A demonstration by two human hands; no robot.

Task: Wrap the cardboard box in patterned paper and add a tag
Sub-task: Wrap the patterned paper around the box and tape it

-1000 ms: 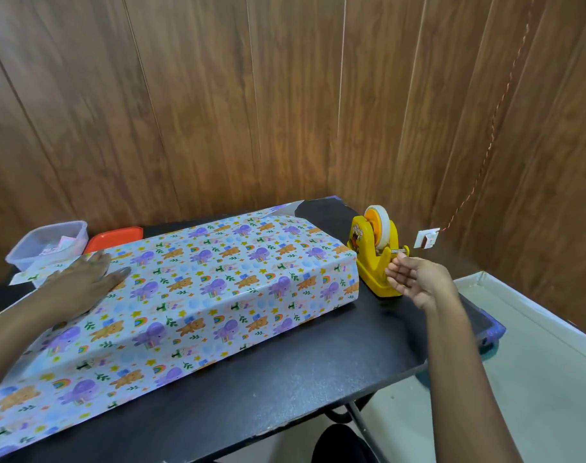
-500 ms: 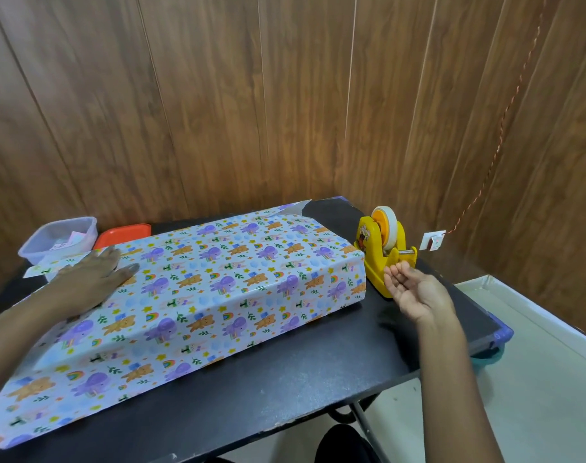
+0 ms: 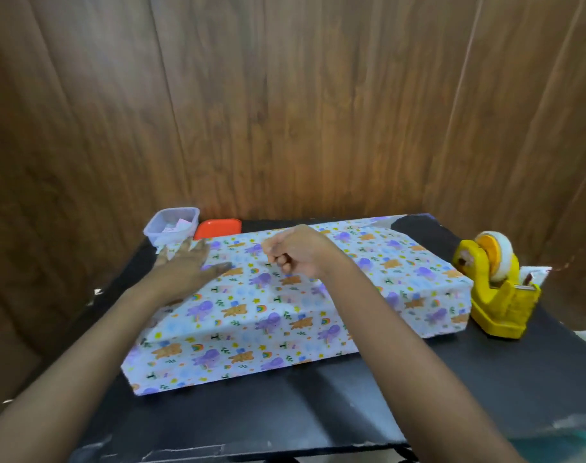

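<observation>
The box wrapped in patterned paper lies lengthwise on the black table. My left hand presses flat on the paper at the box's far left end. Over the middle of the box top hovers my right hand, its fingers curled and thumb against the fingertips; no tape shows between them. A yellow tape dispenser stands just right of the box. A small white tag on a thin red-and-white string shows behind the dispenser.
A clear plastic container with paper scraps and an orange lid sit at the table's back left corner. Wooden wall panels close in the back and both sides. The table's front edge runs close below my forearms.
My right hand left the tape dispenser and swung left over the middle of the box, its fingers now curled. The view turned left. My left hand stays flat on the paper.
</observation>
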